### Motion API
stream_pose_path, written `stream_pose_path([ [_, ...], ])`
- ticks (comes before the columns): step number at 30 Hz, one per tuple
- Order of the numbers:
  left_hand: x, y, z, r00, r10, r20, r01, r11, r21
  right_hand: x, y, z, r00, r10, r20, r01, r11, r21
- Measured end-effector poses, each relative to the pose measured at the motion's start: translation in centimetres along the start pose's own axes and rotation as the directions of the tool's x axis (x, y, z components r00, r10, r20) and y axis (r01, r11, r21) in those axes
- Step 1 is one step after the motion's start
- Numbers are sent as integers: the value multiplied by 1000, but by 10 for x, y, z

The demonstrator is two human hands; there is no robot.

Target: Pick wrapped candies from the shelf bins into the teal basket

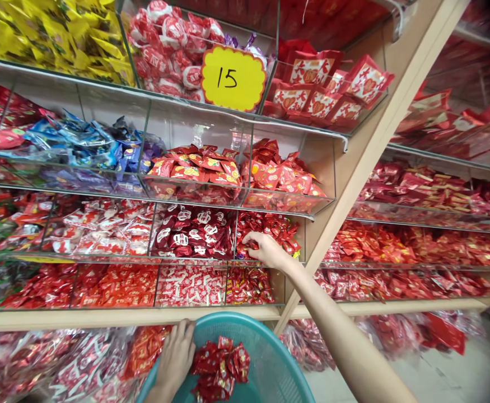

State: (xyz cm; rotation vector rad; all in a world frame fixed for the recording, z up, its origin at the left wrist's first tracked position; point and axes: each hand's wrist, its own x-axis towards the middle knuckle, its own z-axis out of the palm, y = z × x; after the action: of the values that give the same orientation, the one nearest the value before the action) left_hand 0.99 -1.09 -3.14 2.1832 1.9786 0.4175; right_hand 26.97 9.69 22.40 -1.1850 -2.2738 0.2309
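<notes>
My right hand reaches into a clear shelf bin of small red wrapped candies, fingers curled down over the pile. Whether it grips any I cannot make out. My left hand grips the rim of a teal plastic basket at the bottom of the view. Inside the basket lies a heap of red wrapped candies like those in the bin.
Tiered clear bins hold wrapped sweets: dark red ones left of my right hand, red and white, blue, yellow. A yellow tag marked 15 hangs above. A wooden post separates more red-filled shelves on the right.
</notes>
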Motion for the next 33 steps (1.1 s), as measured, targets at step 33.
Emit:
stream_pose_path([
  [33,-5,3,-4,1000,7,-10,-6,1000,18,-81,-46,36,996,-26,81,-6,927,375],
])
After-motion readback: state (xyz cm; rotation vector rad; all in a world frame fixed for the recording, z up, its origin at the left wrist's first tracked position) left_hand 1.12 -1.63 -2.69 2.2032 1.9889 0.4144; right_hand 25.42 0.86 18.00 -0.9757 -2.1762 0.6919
